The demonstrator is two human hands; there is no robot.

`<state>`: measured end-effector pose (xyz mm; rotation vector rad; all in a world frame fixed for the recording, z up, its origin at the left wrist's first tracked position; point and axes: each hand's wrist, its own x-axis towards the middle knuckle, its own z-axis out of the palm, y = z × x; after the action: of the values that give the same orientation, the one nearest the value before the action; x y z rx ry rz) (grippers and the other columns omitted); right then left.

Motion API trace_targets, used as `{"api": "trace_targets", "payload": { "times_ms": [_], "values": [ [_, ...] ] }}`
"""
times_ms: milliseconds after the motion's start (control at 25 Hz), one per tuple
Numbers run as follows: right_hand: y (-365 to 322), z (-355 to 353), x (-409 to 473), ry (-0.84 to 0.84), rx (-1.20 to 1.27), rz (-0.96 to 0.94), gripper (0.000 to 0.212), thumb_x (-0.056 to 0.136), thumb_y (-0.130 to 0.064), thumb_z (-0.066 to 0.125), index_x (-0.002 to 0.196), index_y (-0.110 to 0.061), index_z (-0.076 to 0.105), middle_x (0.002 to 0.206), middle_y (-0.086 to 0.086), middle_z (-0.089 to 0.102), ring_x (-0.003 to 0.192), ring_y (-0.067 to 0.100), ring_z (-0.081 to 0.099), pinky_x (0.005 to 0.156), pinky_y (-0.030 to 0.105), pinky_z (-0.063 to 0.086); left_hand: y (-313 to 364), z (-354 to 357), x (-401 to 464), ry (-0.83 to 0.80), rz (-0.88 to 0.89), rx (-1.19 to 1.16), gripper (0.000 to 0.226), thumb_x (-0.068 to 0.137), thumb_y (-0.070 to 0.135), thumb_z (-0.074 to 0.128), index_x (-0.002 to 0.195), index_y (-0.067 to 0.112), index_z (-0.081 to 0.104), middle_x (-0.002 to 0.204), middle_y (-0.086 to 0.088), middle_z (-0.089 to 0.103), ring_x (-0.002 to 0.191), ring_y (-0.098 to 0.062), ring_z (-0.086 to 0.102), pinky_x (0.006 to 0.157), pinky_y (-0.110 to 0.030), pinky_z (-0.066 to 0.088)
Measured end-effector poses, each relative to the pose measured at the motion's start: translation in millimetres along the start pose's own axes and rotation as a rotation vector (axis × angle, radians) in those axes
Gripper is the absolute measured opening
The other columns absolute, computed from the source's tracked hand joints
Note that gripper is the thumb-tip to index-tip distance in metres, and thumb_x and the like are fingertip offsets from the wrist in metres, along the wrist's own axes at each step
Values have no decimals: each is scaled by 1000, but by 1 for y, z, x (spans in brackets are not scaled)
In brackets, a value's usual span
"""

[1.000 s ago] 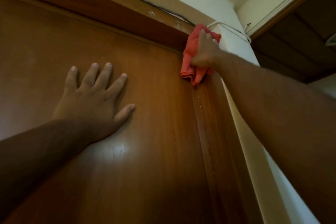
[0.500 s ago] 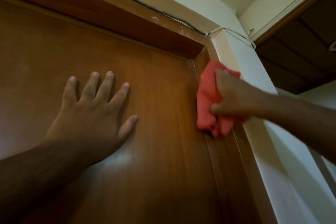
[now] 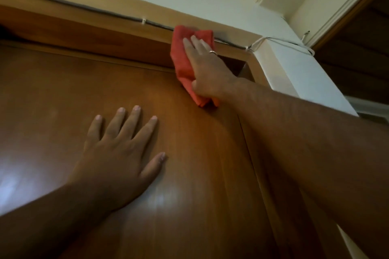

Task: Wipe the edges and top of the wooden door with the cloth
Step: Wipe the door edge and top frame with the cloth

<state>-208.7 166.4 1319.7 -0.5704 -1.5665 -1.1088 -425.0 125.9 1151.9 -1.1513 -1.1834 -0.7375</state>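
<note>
The wooden door (image 3: pixel 52 101) fills most of the view, brown and glossy. My left hand (image 3: pixel 120 149) lies flat on its face with the fingers spread, holding nothing. A red cloth (image 3: pixel 181 57) is pressed against the top of the door and the frame's upper rail (image 3: pixel 105 35), near the top right corner. My right hand (image 3: pixel 206 69), with a ring on one finger, presses the cloth flat there, fingers extended upward and thumb under its lower fold. My right forearm crosses the door's right edge and hides part of it.
A grey cable (image 3: pixel 84 9) runs along the frame's top, clipped in places, and joins white wires (image 3: pixel 280 43) at the corner. A white wall pillar (image 3: pixel 299 73) stands right of the frame. A dark opening (image 3: pixel 357 44) lies at the far right.
My right hand has carried the cloth from the right side edge of the door up to the top rail and leftward. My left hand stays flat on the door.
</note>
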Motion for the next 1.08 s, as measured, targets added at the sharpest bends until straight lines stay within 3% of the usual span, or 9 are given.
{"api": "trace_targets", "payload": {
  "times_ms": [80, 160, 200, 240, 400, 640, 840, 960, 1080],
  "values": [
    [20, -6, -10, 32, -97, 72, 91, 82, -19, 75, 155, -7, 22, 156, 20, 35, 140, 32, 40, 110, 42, 36, -13, -1, -1, 24, 60, 3, 82, 90, 77, 4, 159, 34, 14, 166, -7, 17, 152, -28, 18, 119, -55, 16],
    [49, -24, -23, -72, -136, 312, 65, 79, -10, 77, 134, 3, 44, 114, 22, 67, 90, 28, 72, 74, 34, 59, -47, 4, -3, 36, 69, 59, 77, 93, 76, 17, 159, 36, 18, 163, -8, 28, 148, -30, 28, 116, -53, 21],
    [58, -34, -27, -170, -104, 419, 56, 80, -12, 77, 125, 2, 46, 100, 18, 71, 72, 25, 72, 59, 34, 58, -74, 6, -3, 54, 33, 109, 76, 92, 76, 21, 159, 38, 16, 163, -7, 29, 148, -31, 29, 115, -53, 21],
    [61, -43, -27, -241, -82, 454, 56, 79, -17, 77, 122, -2, 45, 97, 16, 71, 70, 25, 70, 54, 36, 55, -103, 5, -3, 46, -41, 146, 79, 91, 77, 23, 159, 38, 12, 164, -7, 28, 148, -32, 27, 116, -55, 19],
    [8, -45, 13, -168, -40, 229, 77, 73, -40, 76, 134, -9, 40, 122, 12, 54, 98, 24, 54, 78, 40, 51, -184, -9, -27, -61, -294, 203, 96, 85, 83, 24, 160, 24, 11, 165, -10, 23, 148, -37, 24, 117, -62, 23],
    [-173, -6, 84, 117, 47, -66, 81, 81, -64, 53, 143, -14, 39, 142, 13, 46, 132, 34, 42, 112, 50, 31, -173, -19, -52, -12, -287, 64, 94, 81, 89, 7, 158, 36, -4, 166, 5, -1, 153, -20, 6, 122, -48, 7],
    [-216, 27, 78, 112, 85, -291, 69, 93, -29, 49, 157, -15, 25, 159, 10, 34, 147, 29, 29, 119, 43, 21, -167, -28, -55, -5, -269, 24, 94, 78, 85, -2, 158, 36, -9, 168, 4, -8, 153, -16, -5, 123, -43, -1],
    [-173, 39, 48, 125, 120, -124, 72, 93, -16, 43, 159, -14, 14, 162, 8, 31, 148, 22, 27, 119, 35, 7, -166, -28, -54, 17, -272, 23, 93, 81, 84, 0, 159, 34, -6, 169, 2, -6, 154, -18, -4, 122, -44, -1],
    [-152, 39, 30, 125, -56, -67, 74, 95, -14, 45, 159, -17, 8, 168, 9, 10, 153, 27, 11, 113, 35, 0, -166, -25, -54, 26, -249, 9, 91, 83, 83, -1, 158, 32, -6, 168, 1, -5, 154, -18, -6, 121, -43, -5]
  ]
}}
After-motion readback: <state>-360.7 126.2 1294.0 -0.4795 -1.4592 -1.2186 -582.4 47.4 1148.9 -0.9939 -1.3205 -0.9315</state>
